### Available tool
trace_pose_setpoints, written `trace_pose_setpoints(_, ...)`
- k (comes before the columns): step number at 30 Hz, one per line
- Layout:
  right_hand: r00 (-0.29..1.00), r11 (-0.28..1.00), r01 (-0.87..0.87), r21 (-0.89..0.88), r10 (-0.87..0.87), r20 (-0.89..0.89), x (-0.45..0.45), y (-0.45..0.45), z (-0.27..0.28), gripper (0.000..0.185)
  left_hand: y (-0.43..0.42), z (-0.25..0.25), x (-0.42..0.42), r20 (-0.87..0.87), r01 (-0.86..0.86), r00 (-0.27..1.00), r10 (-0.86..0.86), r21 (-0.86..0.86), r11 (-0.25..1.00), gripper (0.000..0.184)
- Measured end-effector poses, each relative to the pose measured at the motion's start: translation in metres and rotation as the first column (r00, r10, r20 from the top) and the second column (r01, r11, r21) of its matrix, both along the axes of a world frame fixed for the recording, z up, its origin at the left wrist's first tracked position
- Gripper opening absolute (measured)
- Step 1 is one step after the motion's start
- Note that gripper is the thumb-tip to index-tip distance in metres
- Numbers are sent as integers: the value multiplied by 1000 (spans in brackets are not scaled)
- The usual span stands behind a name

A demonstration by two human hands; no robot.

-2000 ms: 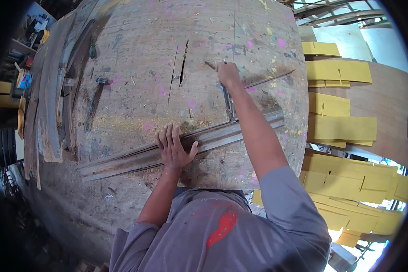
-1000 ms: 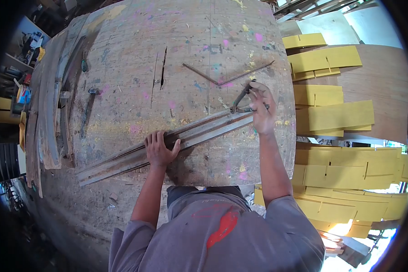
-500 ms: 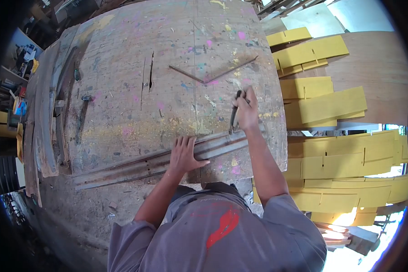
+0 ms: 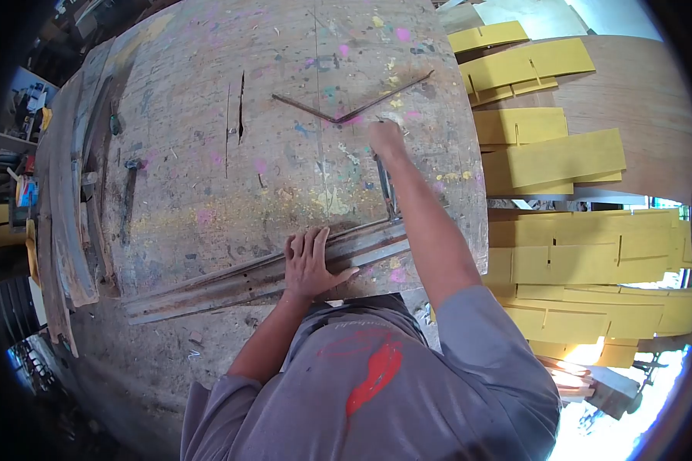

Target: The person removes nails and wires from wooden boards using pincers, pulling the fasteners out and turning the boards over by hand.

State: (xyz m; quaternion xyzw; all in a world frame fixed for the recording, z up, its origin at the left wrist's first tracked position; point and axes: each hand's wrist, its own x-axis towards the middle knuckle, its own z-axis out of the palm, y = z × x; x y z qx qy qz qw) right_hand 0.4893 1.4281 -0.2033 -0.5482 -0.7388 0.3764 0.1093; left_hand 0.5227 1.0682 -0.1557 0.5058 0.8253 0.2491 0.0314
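Note:
A long worn metal channel (image 4: 261, 278) lies aslant across the near part of the worktable. My left hand (image 4: 309, 265) rests on it with fingers spread, pressing on its upper side. My right hand (image 4: 386, 140) is closed round the handles of a dark plier-like tool (image 4: 385, 184), whose jaws meet the channel's far edge near its right end. The forearm hides part of that end. Beyond my hands, a thin bent rod (image 4: 337, 121) in a wide V lies on the tabletop.
The paint-spotted wooden table (image 4: 192, 115) has a dark slit. A hammer (image 4: 133, 180) and a green-handled tool (image 4: 114, 123) lie at the left, beside long weathered strips (image 4: 68, 192). Several yellow slotted boards (image 4: 561, 161) are stacked along the right.
My right hand has swung forward and left with the tool, from an upright, raised hold to one further from my body. My left hand stays on the channel. The view has shifted slightly.

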Motion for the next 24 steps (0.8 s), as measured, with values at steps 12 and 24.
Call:
trace_pose_setpoints(12,722,920,-103,-378,-192,-665,122,-21,117,31,-1,-1,-4,78,15,997,-9,-80,997,107)
trace_pose_setpoints(24,424,975,-220,-39,60,-904,239,-50,148,62,7,1,-4,57,31,998,-29,-40,999,103)
